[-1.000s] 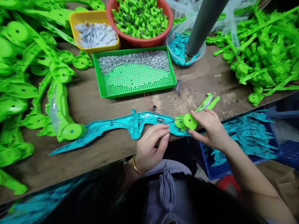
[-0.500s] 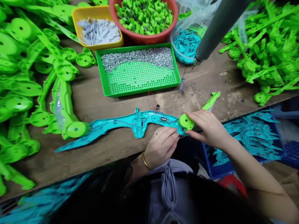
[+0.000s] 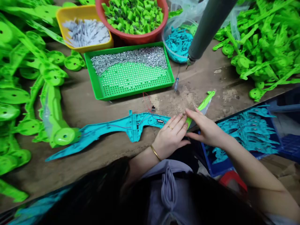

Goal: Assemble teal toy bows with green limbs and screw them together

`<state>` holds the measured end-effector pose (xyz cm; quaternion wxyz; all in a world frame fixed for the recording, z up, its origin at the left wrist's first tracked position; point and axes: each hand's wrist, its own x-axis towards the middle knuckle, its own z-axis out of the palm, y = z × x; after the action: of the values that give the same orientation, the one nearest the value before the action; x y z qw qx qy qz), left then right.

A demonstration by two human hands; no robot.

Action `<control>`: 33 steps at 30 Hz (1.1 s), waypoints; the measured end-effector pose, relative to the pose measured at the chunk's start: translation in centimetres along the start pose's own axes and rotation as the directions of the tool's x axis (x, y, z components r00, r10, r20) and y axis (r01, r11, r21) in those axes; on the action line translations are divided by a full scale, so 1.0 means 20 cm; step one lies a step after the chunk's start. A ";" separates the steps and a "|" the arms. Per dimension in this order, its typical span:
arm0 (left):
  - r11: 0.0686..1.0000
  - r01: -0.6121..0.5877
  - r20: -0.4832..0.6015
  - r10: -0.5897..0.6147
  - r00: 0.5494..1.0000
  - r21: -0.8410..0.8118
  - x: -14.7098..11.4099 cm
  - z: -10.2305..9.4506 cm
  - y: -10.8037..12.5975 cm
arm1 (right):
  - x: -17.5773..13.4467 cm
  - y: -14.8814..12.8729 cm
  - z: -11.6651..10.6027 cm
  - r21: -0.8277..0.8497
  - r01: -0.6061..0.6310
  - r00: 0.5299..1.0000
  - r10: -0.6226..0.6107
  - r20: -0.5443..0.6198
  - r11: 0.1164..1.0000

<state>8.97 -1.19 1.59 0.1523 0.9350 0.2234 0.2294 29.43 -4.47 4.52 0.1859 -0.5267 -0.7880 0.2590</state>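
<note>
A turquoise plastic toy bow body (image 3: 112,128) lies along the table's front edge, with thin wires and a small metal component (image 3: 160,121) on it. At its left end sits a green bow limb (image 3: 65,136) with a round end. Another green bow limb (image 3: 206,100) slants up and away from the right end. My left hand (image 3: 172,135) lies over that right joint with fingers stretched out, hiding its round end. Close beside it, my right hand (image 3: 205,128) grips the right limb between thumb and fingers. A small black part (image 3: 153,107) on red wires rests behind the body.
Behind the body stands a green tray (image 3: 131,90) of screws, backed by a yellow bin (image 3: 84,48), a red bowl (image 3: 133,38) and a clear tub (image 3: 174,57). A screwdriver (image 3: 176,82) lies below a hanging grey power driver (image 3: 208,31). Green limbs are heaped on both sides.
My left hand has moved right and up from the turquoise body onto the round green end, covering it. My right hand stays at the right limb. The whole view has shifted slightly.
</note>
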 end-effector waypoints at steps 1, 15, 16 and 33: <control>1.000 -0.014 0.013 0.014 1.000 0.024 0.00 0.01 0.00 | 0.00 0.02 -0.03 0.051 -0.034 0.999 0.035 -0.018 0.998; 0.982 -0.072 0.062 0.062 0.996 0.175 -0.01 0.00 -0.01 | 0.01 0.40 -0.06 -0.048 -0.375 0.836 0.316 -0.449 0.926; 0.980 -0.070 0.060 0.060 0.996 0.187 -0.01 0.00 0.00 | 0.01 0.41 -0.07 -0.030 -0.399 0.830 0.347 -0.435 0.916; 0.902 0.424 0.485 -0.406 0.774 0.080 0.64 0.07 0.02 | 0.02 0.45 -0.15 -0.115 -0.549 0.799 0.480 -0.362 0.828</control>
<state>19.94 4.44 5.11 0.2666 0.8869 0.3739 -0.0511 37.52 -0.59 1.60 0.1746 -0.7731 -0.5968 0.1252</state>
